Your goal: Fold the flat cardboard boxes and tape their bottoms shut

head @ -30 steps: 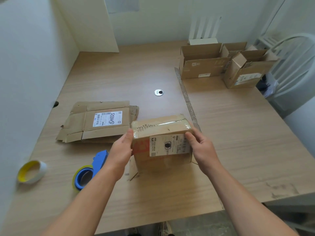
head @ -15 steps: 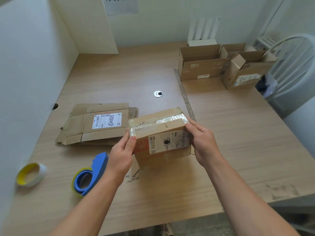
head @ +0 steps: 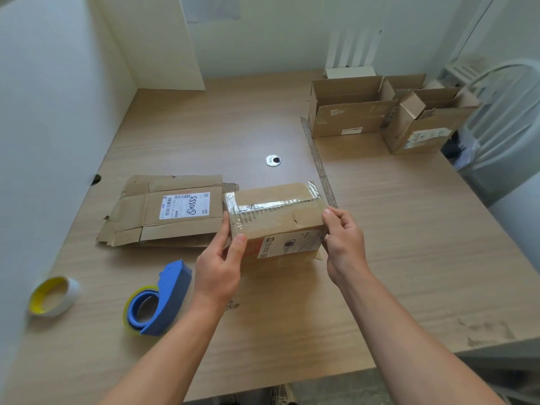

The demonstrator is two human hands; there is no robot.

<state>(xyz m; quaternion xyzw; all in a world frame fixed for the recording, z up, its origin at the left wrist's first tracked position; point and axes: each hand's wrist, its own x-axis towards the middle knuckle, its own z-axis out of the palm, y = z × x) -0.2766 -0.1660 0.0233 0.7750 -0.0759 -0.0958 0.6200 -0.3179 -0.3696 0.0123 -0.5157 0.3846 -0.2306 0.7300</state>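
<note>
A small brown taped box [head: 277, 223] is held over the near middle of the table [head: 409, 258], just right of a stack of flattened cardboard [head: 163, 211], with its sealed face turned upward and tilted toward the camera. Whether its lower edge touches the table cannot be told. A strip of clear, glossy tape is seen along the seam between the two flaps, wrinkled and ridged toward the left end and folded down over both short ends. The cardboard is matt and creased, with a small tear near the seam. A white printed label is carried on the near side, with red print beside it. The left end is gripped by the left hand [head: 217, 264], the thumb laid on the near side and the fingers curled behind the end. The right end is gripped by the right hand [head: 343, 244], its fingers bent round the upper corner. Both forearms are stretched forward, bare. A blue tape dispenser [head: 159, 299] lies near the left wrist, and two open boxes [head: 347, 109] stand at the far right.
</note>
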